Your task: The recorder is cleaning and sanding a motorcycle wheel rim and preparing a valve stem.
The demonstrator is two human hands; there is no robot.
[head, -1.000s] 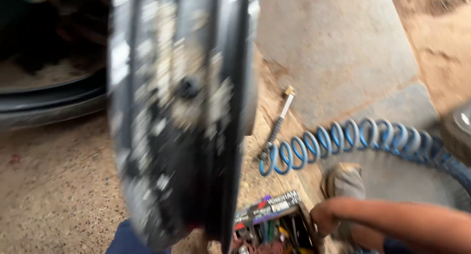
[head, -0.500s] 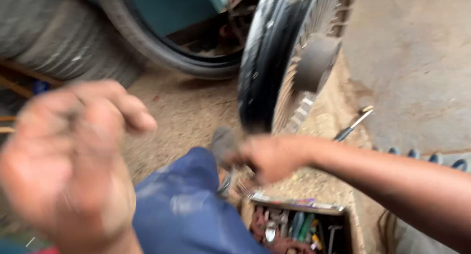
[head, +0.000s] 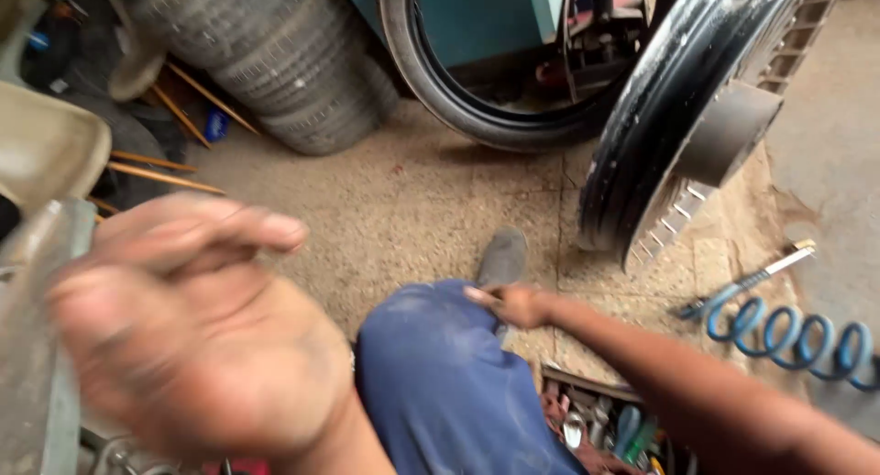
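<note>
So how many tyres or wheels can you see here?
3: a treaded tyre lying top left, a slim tyre leaning top centre, a spoked wheel upright at right. Others may be hidden.

Soft, even daylight is seen, with faint shadows on the ground. The left hand (head: pixel 197 347) is heavily blurred; the tyres (head: pixel 275 53) are slightly smeared.

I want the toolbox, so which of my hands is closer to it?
Right. The right hand is by the blue-trousered knee, just above the toolbox; the left hand is raised, far to its left.
</note>
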